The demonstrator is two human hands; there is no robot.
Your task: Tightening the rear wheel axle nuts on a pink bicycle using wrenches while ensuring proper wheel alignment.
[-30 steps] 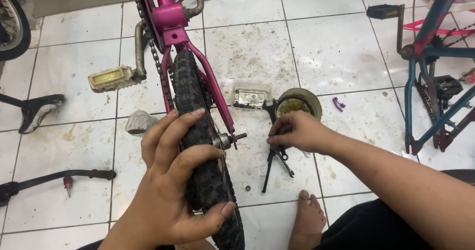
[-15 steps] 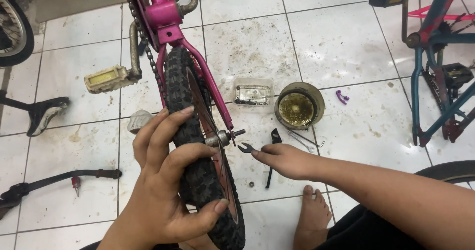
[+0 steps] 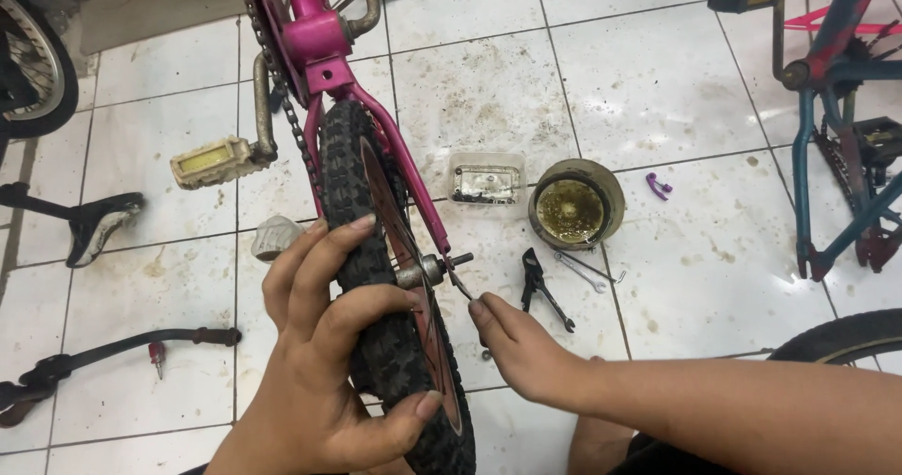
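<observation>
A pink bicycle frame [image 3: 315, 33] lies upside down on the tiled floor, its knobby black rear tyre [image 3: 362, 249] pointing toward me. My left hand [image 3: 329, 362] wraps over the tyre and grips it. My right hand [image 3: 521, 348] pinches the end of a thin metal wrench [image 3: 460, 282] whose head sits at the axle nut [image 3: 437, 268] on the wheel's right side. The chain [image 3: 282, 90] runs along the frame's left.
Black pliers [image 3: 540, 287] and a small spanner [image 3: 583, 270] lie right of the axle. Behind them are a clear plastic tray [image 3: 486, 179] and a round grease tin [image 3: 575, 207]. A blue bicycle [image 3: 827, 137] stands at right; a saddle [image 3: 89, 221] and handlebar lie left.
My right hand left the pliers on the floor, moved left toward the axle and now holds a thin wrench against the nut. My left hand stayed on the tyre.
</observation>
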